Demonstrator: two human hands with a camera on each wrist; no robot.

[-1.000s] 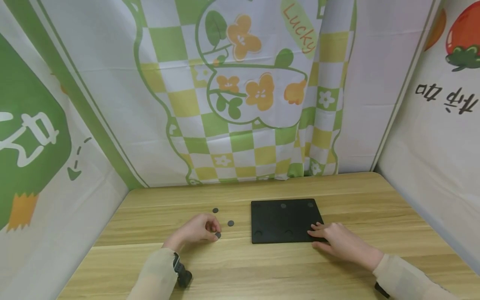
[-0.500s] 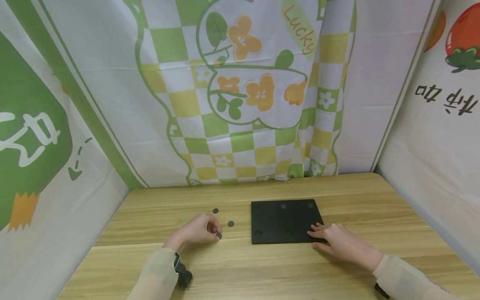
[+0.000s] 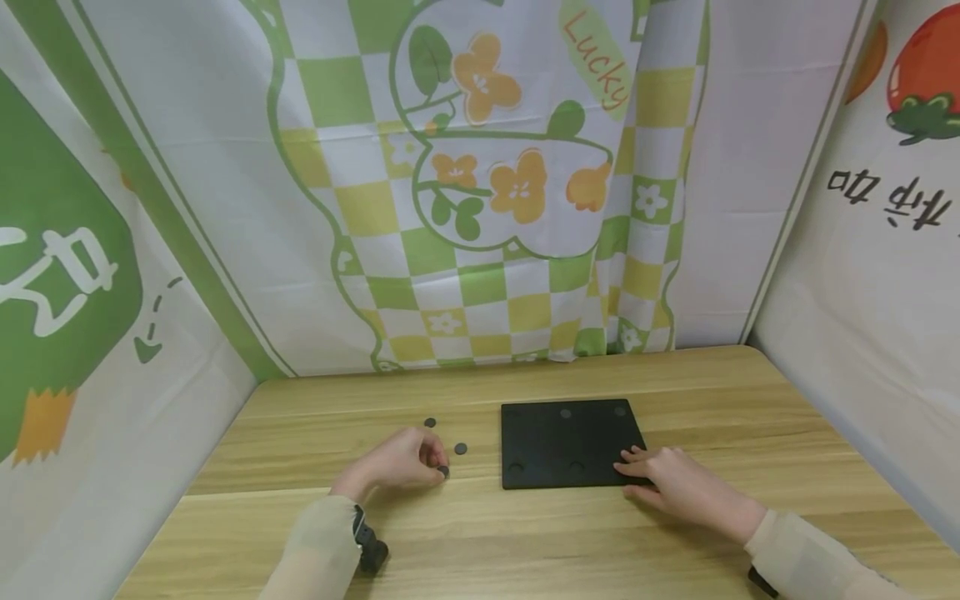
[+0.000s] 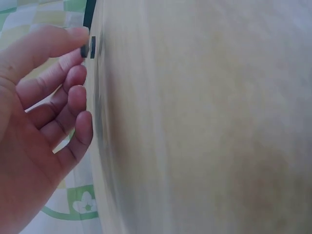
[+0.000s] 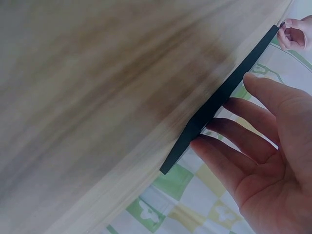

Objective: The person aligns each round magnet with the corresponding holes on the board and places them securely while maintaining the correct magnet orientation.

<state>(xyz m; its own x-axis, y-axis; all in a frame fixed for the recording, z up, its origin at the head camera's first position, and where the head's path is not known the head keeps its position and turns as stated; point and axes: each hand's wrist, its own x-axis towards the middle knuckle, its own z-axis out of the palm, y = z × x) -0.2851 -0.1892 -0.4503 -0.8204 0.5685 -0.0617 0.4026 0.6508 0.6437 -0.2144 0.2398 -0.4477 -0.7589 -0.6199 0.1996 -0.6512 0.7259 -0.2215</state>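
My left hand (image 3: 401, 458) pinches a small dark round disc (image 3: 444, 472) between thumb and fingertips, just over the wooden table. The left wrist view shows the same disc (image 4: 84, 50) edge-on under the thumb, the other fingers loosely bent. Close by on the table lie two more dark discs, one (image 3: 461, 448) to the right and one (image 3: 430, 422) farther back. A flat black board (image 3: 551, 437) with several round marks or discs lies to their right. My right hand (image 3: 678, 483) rests on its near right corner, fingers extended; the right wrist view has the fingertips touching the board (image 5: 214, 105).
The wooden table (image 3: 480, 542) reaches back to a green-and-white checked curtain (image 3: 480, 283). Printed fabric walls stand on the left (image 3: 187, 400) and right (image 3: 862, 333). A dark strapped device (image 3: 369, 546) sits on the left wrist.
My left hand has shifted slightly to the right with the pinched disc. The right hand, the board and the two loose discs stay where they were.
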